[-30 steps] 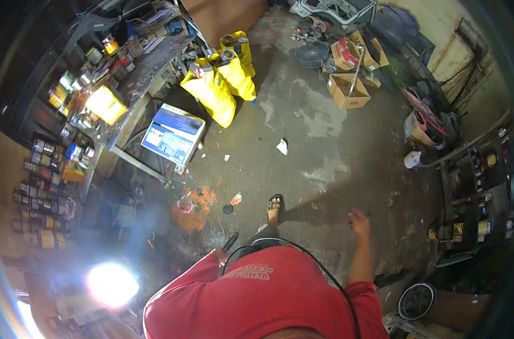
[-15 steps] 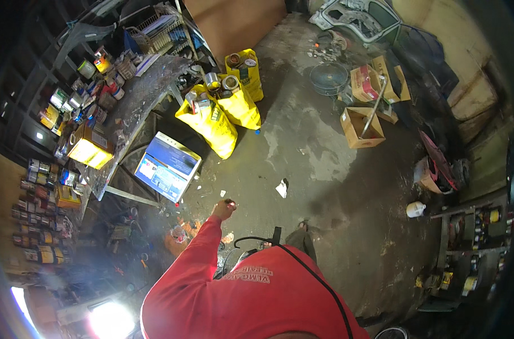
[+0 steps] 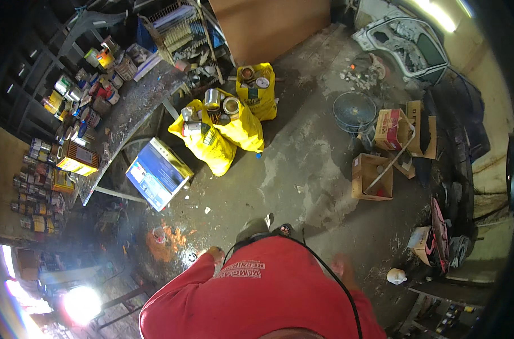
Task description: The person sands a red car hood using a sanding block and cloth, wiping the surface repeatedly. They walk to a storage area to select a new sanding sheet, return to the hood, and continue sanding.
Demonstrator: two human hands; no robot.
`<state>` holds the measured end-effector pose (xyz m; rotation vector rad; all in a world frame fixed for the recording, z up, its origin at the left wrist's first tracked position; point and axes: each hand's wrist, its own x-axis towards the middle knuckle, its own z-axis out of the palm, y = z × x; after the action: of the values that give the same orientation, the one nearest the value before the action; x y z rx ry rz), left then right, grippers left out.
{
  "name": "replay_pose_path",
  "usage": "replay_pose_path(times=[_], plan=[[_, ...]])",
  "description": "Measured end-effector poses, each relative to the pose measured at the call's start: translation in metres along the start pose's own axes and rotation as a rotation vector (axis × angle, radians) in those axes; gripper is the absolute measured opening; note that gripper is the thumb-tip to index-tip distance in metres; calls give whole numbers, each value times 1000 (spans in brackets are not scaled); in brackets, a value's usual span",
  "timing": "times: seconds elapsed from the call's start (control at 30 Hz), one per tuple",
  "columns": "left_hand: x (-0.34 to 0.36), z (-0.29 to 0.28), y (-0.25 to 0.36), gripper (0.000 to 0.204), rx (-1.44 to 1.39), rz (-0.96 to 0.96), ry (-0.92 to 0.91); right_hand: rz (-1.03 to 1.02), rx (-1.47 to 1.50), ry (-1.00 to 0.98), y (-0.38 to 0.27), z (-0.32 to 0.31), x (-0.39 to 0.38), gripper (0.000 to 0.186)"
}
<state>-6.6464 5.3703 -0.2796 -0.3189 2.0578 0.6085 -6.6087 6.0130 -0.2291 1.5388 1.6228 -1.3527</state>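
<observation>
A grey floor point(image 3: 293, 192) spreads ahead of the person, with a cluttered workbench point(image 3: 149, 93) slanting along the left. Three yellow bags point(image 3: 211, 150) of cans stand upright beyond both hands, ahead and somewhat left, nearer the left one. A blue-and-white box point(image 3: 159, 174) sits between bags and bench, its sides turned diagonally, ahead-left of the left hand and well apart from it. A white jug point(image 3: 396, 276) rests on the floor to the right of the right hand point(image 3: 343, 265), clearly the nearer hand; I cannot tell its long axis. That hand is blurred, so its grip cannot be told. The left hand point(image 3: 216, 254) is low beside the shirt, its fingers too unclear to read. Just left of it lies a small round pale thing point(image 3: 192, 257), seemingly apart.
</observation>
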Motion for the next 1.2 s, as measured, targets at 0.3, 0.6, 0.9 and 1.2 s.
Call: replay_pose_path(times=[0.3,0.6,0.9,1.2], plan=[[130,-51,144,21,-440,36,-51,-603,-58,-152,-402,36,-9,52],[320,-262,323,16,-303,33,-50,-14,-319,-276,-394,18,93,37],[371,-486,520,31,-315,140,406,12,-215,-235,-503,9,146,18],[451,-392,547,25,-344,-145,419,-298,-370,-420,-805,-13,295,9]])
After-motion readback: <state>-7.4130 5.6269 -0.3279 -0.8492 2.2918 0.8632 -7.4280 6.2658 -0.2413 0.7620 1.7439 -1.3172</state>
